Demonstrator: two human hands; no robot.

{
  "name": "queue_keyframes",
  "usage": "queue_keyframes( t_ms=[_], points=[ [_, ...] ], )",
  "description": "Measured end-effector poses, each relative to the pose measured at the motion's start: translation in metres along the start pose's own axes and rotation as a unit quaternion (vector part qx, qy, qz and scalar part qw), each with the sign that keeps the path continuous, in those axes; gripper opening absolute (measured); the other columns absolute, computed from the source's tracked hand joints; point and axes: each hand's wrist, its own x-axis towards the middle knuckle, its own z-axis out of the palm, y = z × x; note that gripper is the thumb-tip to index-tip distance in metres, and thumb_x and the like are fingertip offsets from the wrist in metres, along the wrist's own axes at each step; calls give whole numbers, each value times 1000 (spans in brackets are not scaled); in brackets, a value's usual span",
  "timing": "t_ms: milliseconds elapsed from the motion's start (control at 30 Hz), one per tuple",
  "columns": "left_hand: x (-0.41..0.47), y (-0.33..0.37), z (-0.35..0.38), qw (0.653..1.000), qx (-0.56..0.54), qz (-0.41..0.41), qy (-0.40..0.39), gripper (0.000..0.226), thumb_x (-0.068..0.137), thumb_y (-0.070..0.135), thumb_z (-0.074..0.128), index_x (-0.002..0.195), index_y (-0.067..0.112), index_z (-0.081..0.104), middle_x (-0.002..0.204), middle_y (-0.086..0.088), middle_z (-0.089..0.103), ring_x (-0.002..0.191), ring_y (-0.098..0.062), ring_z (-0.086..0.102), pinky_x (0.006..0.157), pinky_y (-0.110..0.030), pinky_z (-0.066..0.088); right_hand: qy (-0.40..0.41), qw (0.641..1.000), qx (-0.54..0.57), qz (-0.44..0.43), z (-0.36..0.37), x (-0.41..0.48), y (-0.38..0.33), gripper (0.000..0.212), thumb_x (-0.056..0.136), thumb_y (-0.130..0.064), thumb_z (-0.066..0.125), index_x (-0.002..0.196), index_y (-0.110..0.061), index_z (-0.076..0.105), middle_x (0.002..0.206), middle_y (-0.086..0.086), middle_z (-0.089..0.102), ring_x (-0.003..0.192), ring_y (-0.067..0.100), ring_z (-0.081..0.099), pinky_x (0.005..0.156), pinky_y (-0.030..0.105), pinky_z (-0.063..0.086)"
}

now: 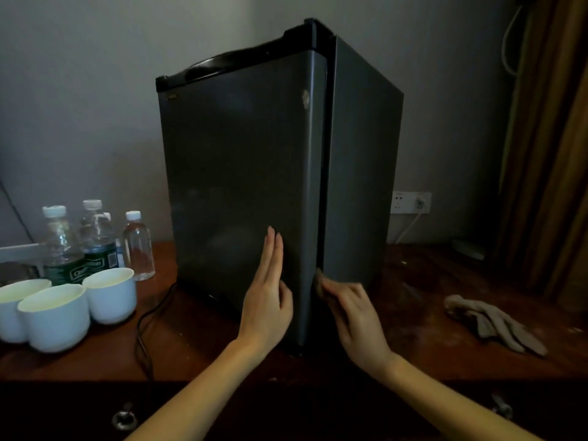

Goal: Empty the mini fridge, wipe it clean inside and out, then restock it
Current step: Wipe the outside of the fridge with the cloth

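Currently: left grip point(265, 300) flat, fingers straight, on door point(241, 173) of mini fridge point(359, 154); right grip point(353, 316) beside it at door seam, closure unclear. Unit upright on desk point(413, 316). Likely heavy, rigid, slick; hold by door edge.

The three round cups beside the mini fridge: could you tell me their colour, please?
The three round ceramic cups are white, seen best in the head view.

The shut door point(241, 186) of the mini fridge point(359, 154) hides its inside. At lower centre, the right hand point(356, 316) blurs at its fingertips against the door's edge; whether they pinch anything cannot be told. The left edge cuts the leftmost cup point(12, 307). The door's upper-left badge point(171, 97) is too small to read.
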Motion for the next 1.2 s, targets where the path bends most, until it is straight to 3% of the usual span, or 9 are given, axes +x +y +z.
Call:
queue_keyframes(
  t_ms=[133,367,500,600,700,867,1000,1100,1200],
  points=[
    [-7,-4,-1,1000,9,2,-22,88,90,-4,51,151,31,-2,158,22,-13,146,-3,13,91,1,35,-56,998,9,36,5,-27,-1,42,91,-7,59,131,-17,55,118,-9,60,107,5,51,91,12,42],
    [-26,-5,-6,999,-5,-16,-52,89,92,0,52,150,37,-4,156,28,-14,128,-8,48,78,-9,50,-283,958,-49,12,-23,-18,7,34,98,-25,42,130,-28,54,122,-7,61,111,6,52,96,20,41],
    [-16,-13,-21,999,-2,8,-34,93,89,-3,54,150,37,-3,156,29,-8,125,-13,52,90,-12,48,-70,990,-49,-111,-60,60,-18,34,98,-17,43,129,-19,56,124,-1,60,115,12,54,100,32,42],
    [-5,-15,-32,1000,-7,10,-14,92,89,-4,55,149,37,-1,156,30,-7,136,0,34,101,-7,36,101,959,-109,-240,-79,147,-57,33,99,-16,47,129,-6,57,132,11,56,125,22,49,106,38,39],
    [3,-18,-40,1000,-6,3,3,92,88,-7,56,148,36,1,156,28,-5,128,24,23,94,3,29,177,918,-207,-287,-81,232,-85,34,95,-7,56,128,-7,59,135,12,56,130,26,46,111,40,34],
    [3,-40,-48,1000,10,-4,29,92,86,-10,55,151,32,4,158,25,-3,139,13,12,108,-11,30,58,904,-353,-234,-43,265,-85,36,94,-17,52,130,-11,58,140,10,52,134,27,44,113,44,33],
    [-7,-52,-55,999,9,-24,43,89,87,-9,52,152,31,5,158,26,-3,140,9,19,104,-8,34,-178,890,-361,-216,10,184,-76,57,96,-15,46,149,-15,27,160,8,13,148,25,8,115,41,-1],
    [-18,-61,-63,998,21,-36,41,89,88,-8,51,152,31,4,158,25,-3,142,2,23,103,-9,35,-380,791,-411,-249,55,97,-70,64,98,-20,42,153,-12,10,160,13,-6,148,31,-4,115,47,-6],
    [-25,-64,-73,998,29,-43,30,90,88,-7,51,151,34,2,157,28,-5,142,5,17,106,-6,30,-464,711,-442,-291,71,56,-63,64,100,-23,38,153,-9,5,160,16,-8,147,33,-4,115,47,-4]
  ],
)
